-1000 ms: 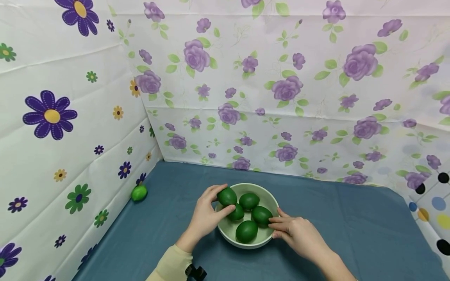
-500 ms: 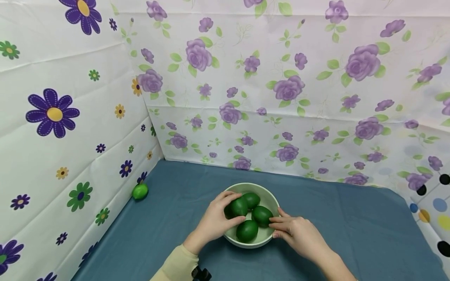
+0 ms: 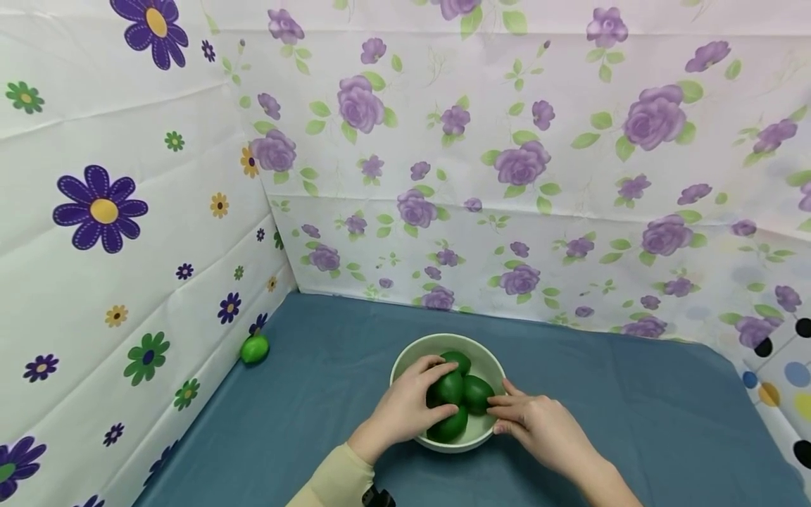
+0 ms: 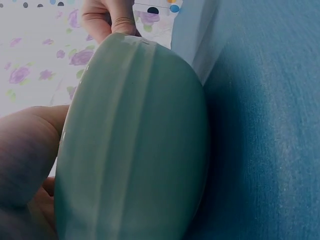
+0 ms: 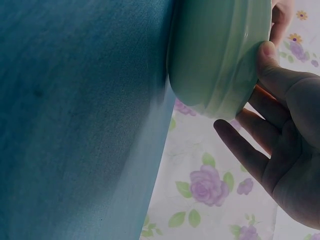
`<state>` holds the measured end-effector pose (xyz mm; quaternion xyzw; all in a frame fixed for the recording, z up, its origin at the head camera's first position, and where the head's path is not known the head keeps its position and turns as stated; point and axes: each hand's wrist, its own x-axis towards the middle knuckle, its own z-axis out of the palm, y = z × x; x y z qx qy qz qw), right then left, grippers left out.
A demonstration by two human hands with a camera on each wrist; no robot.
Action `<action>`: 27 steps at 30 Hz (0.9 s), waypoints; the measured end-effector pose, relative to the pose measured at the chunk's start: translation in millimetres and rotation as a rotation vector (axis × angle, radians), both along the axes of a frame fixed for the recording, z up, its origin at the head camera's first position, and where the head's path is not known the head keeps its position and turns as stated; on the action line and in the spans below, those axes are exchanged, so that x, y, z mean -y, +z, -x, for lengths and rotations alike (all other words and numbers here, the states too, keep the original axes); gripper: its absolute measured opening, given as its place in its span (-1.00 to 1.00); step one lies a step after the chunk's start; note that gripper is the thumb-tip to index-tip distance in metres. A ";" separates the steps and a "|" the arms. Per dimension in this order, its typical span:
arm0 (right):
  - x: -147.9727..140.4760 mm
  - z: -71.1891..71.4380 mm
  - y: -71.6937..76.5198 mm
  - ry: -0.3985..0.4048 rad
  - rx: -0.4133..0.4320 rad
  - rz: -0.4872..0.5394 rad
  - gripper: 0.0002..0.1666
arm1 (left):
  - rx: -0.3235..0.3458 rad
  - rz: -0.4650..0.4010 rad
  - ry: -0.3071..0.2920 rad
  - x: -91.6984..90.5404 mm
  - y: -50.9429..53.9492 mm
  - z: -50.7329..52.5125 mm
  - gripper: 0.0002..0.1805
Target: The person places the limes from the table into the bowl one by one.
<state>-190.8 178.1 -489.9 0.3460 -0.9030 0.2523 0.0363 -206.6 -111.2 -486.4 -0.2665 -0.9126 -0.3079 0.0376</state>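
A pale green bowl (image 3: 405,355) stands on the blue cloth with several dark green, egg-shaped fruits inside, such as the right-hand fruit (image 3: 479,394) and the front fruit (image 3: 451,427). Over its left rim reaches my left hand (image 3: 405,407), thumb and fingers curved round another dark green fruit (image 3: 448,389) among the others. Part of the bowl's contents is hidden behind that hand. My right hand (image 3: 538,428) grips the right rim. In the right wrist view its thumb (image 5: 269,56) lies against the rim. The left wrist view mostly shows the bowl's outer wall (image 4: 140,140).
A single bright green fruit (image 3: 255,348) lies at the left, against the flowered sheet (image 3: 209,296). Blue cloth (image 3: 608,394) covers the table. Another flowered sheet (image 3: 443,162) hangs along the back edge.
My left hand has carried its fruit from the bowl's upper-left rim rightward and slightly down, in among the other fruits. The right hand stays on the rim.
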 end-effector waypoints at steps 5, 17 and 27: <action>0.5 -0.6 -0.3 0.003 -0.001 -0.002 -0.60 | -0.005 0.016 -0.003 -1.5 -2.1 0.4 -0.24; 0.9 -1.3 2.1 0.000 -0.003 -0.008 -0.59 | 0.003 0.074 0.018 -6.1 -0.2 0.7 -0.24; 1.5 -2.5 1.9 -0.008 0.003 -0.007 -0.57 | 0.005 0.109 0.027 -6.8 -2.1 0.9 -0.26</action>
